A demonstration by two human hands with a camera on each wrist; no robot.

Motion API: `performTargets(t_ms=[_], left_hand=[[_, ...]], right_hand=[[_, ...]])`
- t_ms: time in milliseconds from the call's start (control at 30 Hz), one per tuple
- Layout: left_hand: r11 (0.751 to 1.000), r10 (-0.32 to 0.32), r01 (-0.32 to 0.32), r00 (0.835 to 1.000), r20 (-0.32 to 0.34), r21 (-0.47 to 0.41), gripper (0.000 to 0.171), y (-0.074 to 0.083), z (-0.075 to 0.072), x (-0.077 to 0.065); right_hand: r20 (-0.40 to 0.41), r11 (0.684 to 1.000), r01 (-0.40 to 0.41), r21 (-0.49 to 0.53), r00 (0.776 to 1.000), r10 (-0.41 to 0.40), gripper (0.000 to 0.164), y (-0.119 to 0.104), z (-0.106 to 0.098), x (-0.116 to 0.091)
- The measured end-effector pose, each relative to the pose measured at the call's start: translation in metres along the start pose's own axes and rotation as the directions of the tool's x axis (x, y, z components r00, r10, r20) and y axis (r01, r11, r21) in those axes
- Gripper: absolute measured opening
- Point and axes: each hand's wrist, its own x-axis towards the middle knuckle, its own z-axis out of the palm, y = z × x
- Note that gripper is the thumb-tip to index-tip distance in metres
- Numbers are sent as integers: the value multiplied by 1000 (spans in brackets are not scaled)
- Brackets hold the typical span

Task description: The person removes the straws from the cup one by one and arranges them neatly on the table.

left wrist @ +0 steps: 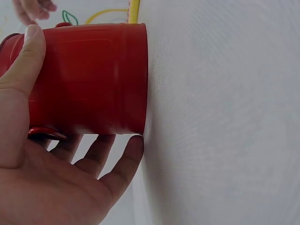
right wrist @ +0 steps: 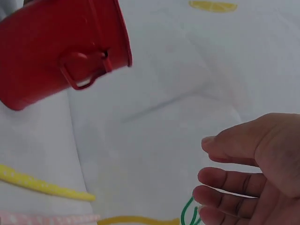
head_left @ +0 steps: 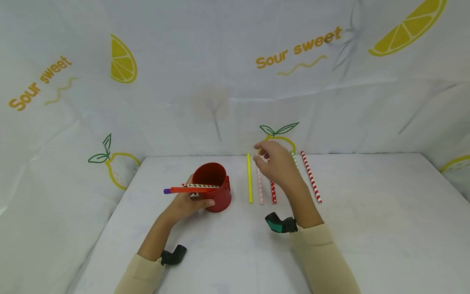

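Note:
My left hand (head_left: 185,207) grips a small red metal bucket (head_left: 221,200) on the table, thumb on the near side, fingers around the far side. An orange straw (head_left: 189,190) with a purple end and a dark-patterned straw (head_left: 202,185) lean out over the bucket's left rim. Empty, with loosely bent fingers, my right hand (head_left: 278,164) hovers above a row of straws. Below and beside it lie a yellow straw (head_left: 250,179), a pink dotted one (head_left: 260,190), a red dotted one (head_left: 273,194), a green-patterned one (head_left: 295,158), mostly hidden, and a red-and-white striped one (head_left: 311,177).
A white cloth (head_left: 382,228) covers the table. Behind its back edge rises a white backdrop (head_left: 176,118) with printed lemons and lettering. Dark wrist cameras sit on the left (head_left: 174,255) and right (head_left: 280,223) forearms.

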Motion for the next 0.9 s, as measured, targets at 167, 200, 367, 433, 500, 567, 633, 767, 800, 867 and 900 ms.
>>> performTargets(t_ms=[167, 200, 367, 433, 500, 567, 633, 767, 800, 867, 900], left_hand=[[999, 20, -20, 1000, -14, 48, 83, -18, -2, 4], [998, 26, -26, 1000, -12, 51, 83, -22, -2, 5], [999, 40, -40, 999, 9, 30, 77, -26, -3, 5], [999, 33, -33, 999, 13, 23, 75, -24, -3, 5], [999, 40, -41, 999, 17, 20, 74, -23, -3, 5], [998, 57, -58, 998, 22, 22, 74, -22, -3, 5], [997, 69, -70, 997, 22, 30, 75, -22, -3, 5], [997, 54, -54, 998, 13, 50, 74, -20, -3, 4], [998, 39, -40, 999, 12, 53, 73, -19, -4, 4], [998, 5, -5, 1000, 6, 69, 72, -19, -3, 3], [997, -11, 11, 1000, 3, 75, 72, -19, -3, 3]], right_hand=[[94, 982, 187, -30, 979, -183, 31, -23, 21, -5], [113, 974, 223, -34, 969, -218, 31, -27, 25, -6], [199, 936, 351, -13, 918, -342, 28, -45, 40, -13], [224, 926, 377, 7, 902, -369, 26, -50, 45, -15], [243, 915, 403, 26, 885, -397, 23, -53, 49, -16], [259, 902, 432, 27, 868, -423, 20, -55, 54, -17], [264, 885, 465, 9, 853, -451, 19, -57, 59, -18], [246, 851, 523, -48, 832, -498, 17, -60, 68, -19], [240, 845, 532, -61, 829, -505, 16, -61, 69, -19], [231, 842, 535, -68, 830, -508, 14, -62, 72, -20], [230, 844, 532, -67, 831, -506, 12, -62, 72, -20]])
